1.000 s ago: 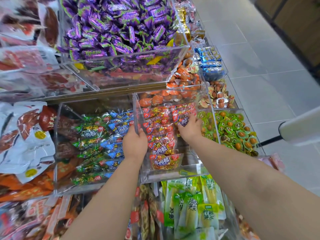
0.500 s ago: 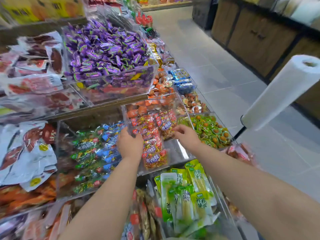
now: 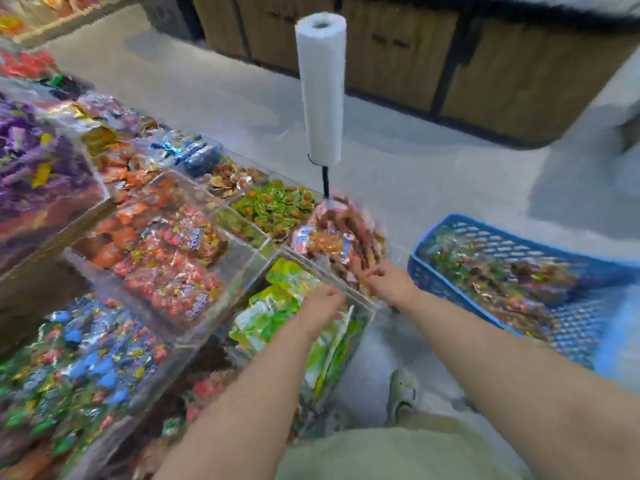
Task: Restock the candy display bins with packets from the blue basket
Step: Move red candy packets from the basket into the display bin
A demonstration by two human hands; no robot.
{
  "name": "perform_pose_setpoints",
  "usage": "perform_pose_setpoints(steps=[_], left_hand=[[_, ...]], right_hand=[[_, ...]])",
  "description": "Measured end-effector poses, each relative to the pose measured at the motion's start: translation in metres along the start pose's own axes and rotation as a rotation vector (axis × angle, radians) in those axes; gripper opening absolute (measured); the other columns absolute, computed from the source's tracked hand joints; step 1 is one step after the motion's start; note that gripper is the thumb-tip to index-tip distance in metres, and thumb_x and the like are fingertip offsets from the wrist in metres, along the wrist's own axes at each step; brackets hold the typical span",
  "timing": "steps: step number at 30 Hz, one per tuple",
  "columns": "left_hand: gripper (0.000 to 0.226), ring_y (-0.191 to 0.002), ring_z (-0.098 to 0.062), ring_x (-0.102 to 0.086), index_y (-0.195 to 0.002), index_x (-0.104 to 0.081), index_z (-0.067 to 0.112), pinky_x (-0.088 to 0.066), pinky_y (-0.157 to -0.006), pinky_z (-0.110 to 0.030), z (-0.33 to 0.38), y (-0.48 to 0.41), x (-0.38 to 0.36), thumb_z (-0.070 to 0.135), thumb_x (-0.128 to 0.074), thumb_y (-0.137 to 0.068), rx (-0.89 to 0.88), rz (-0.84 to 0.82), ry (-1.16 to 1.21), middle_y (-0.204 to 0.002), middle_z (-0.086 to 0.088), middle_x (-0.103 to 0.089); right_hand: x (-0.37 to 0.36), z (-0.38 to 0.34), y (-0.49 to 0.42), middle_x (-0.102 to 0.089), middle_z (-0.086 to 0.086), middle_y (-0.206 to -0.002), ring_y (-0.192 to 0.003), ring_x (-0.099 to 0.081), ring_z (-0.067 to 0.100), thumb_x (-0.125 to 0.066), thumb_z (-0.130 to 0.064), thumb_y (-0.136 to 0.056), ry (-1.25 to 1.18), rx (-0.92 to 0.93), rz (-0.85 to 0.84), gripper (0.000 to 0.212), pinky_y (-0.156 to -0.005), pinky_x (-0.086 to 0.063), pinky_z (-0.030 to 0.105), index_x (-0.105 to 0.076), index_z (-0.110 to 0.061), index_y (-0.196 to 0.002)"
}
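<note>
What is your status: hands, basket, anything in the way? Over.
Left hand and right hand above the bins, blurred, grip unclear. Blue basket to the right, packets inside. Nothing between hands and basket.

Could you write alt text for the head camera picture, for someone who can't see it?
A left hand and right hand reach over clear candy bins full of bright packets; a blue basket of packets sits to the right. Motion-blurred.
</note>
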State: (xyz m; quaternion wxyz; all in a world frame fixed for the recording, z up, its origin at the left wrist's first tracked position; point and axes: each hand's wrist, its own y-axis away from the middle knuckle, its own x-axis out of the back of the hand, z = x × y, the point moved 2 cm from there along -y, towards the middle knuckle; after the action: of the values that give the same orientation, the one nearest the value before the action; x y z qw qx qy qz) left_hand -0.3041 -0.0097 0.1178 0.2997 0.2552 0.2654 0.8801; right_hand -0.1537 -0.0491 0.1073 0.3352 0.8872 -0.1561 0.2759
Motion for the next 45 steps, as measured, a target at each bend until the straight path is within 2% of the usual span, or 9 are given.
perform_pose_setpoints(steps=[4,6,11,15,22,27,34,38,45], left_hand=[[0.030,-0.052,-0.013,-0.044,-0.066,-0.045,0.019,-0.032,-0.045,-0.019,-0.022,-0.009,-0.072,0.008,-0.043,-0.094,0.112,-0.221,-0.202,-0.064,-0.003,-0.048],[0.026,-0.053,-0.010,-0.049,-0.071,-0.046,0.019,-0.038,-0.042,-0.016,-0.029,-0.012,-0.102,0.013,-0.044,-0.096,0.191,-0.259,-0.272,-0.068,0.001,-0.052],[0.027,-0.049,-0.014,-0.039,-0.068,-0.041,0.018,-0.027,-0.051,-0.021,-0.030,-0.010,-0.179,0.008,-0.040,-0.094,0.277,-0.363,-0.359,-0.062,-0.003,-0.044],[0.026,-0.051,-0.012,-0.040,-0.071,-0.039,0.021,-0.028,-0.048,-0.019,-0.012,-0.009,-0.233,0.009,-0.039,-0.094,0.287,-0.381,-0.389,-0.063,-0.002,-0.044],[0.023,-0.055,-0.014,-0.043,-0.074,-0.044,0.016,-0.031,-0.049,-0.022,0.032,-0.032,-0.288,0.010,-0.040,-0.096,0.233,-0.379,-0.421,-0.067,-0.005,-0.049],[0.025,-0.056,-0.012,-0.041,-0.074,-0.042,0.017,-0.032,-0.048,-0.020,0.073,-0.071,-0.302,0.013,-0.038,-0.099,0.231,-0.396,-0.473,-0.068,-0.003,-0.046],[0.021,-0.057,-0.016,-0.046,-0.077,-0.050,0.008,-0.036,-0.053,-0.024,0.126,-0.140,-0.318,0.010,-0.044,-0.097,0.207,-0.501,-0.681,-0.071,-0.008,-0.051],[0.016,-0.067,-0.018,-0.052,-0.091,-0.051,0.006,-0.038,-0.056,-0.025,0.139,-0.186,-0.319,0.017,-0.041,-0.098,0.176,-0.602,-0.823,-0.083,-0.008,-0.056],[0.018,-0.064,-0.019,-0.054,-0.083,-0.055,0.008,-0.042,-0.057,-0.026,0.154,-0.261,-0.311,0.016,-0.046,-0.096,0.243,-0.594,-0.927,-0.074,-0.007,-0.058]], right_hand=[[0.014,0.105,0.025,-0.060,0.014,-0.080,-0.075,-0.057,0.024,-0.046,-0.015,-0.094,-0.141,-0.222,-0.037,0.035,-0.055,-0.041,0.025,-0.051,-0.016,-0.060],[0.023,0.151,0.043,-0.059,0.011,-0.077,-0.074,-0.055,0.022,-0.044,-0.014,-0.095,-0.206,-0.330,-0.022,0.035,-0.051,-0.035,0.024,-0.049,-0.017,-0.060],[0.048,0.231,0.077,-0.046,0.002,-0.062,-0.053,-0.046,0.014,-0.038,-0.012,-0.097,-0.335,-0.516,-0.037,0.034,-0.038,-0.030,0.014,-0.044,-0.017,-0.064],[0.079,0.271,0.088,-0.049,0.004,-0.063,-0.056,-0.050,0.017,-0.038,-0.010,-0.094,-0.404,-0.545,-0.016,0.030,-0.049,-0.034,0.021,-0.046,-0.016,-0.065],[0.136,0.294,0.071,-0.051,0.007,-0.062,-0.060,-0.052,0.022,-0.040,-0.010,-0.087,-0.450,-0.549,0.061,0.026,-0.057,-0.039,0.028,-0.048,-0.015,-0.062],[0.173,0.297,0.040,-0.057,0.011,-0.080,-0.072,-0.059,0.022,-0.044,-0.012,-0.090,-0.512,-0.522,0.101,0.017,-0.059,-0.043,0.027,-0.054,-0.010,-0.076],[0.201,0.311,-0.005,-0.053,0.000,-0.070,-0.057,-0.049,0.011,-0.049,-0.014,-0.093,-0.665,-0.654,0.210,0.025,-0.055,-0.043,0.021,-0.049,-0.022,-0.069],[0.193,0.316,-0.026,-0.053,0.003,-0.073,-0.061,-0.050,0.014,-0.048,-0.014,-0.094,-0.751,-0.780,0.228,0.026,-0.058,-0.043,0.025,-0.048,-0.020,-0.068],[0.184,0.335,-0.042,-0.053,0.006,-0.075,-0.076,-0.052,0.021,-0.046,-0.016,-0.092,-0.700,-0.933,0.206,0.022,-0.061,-0.039,0.025,-0.053,-0.011,-0.072]])
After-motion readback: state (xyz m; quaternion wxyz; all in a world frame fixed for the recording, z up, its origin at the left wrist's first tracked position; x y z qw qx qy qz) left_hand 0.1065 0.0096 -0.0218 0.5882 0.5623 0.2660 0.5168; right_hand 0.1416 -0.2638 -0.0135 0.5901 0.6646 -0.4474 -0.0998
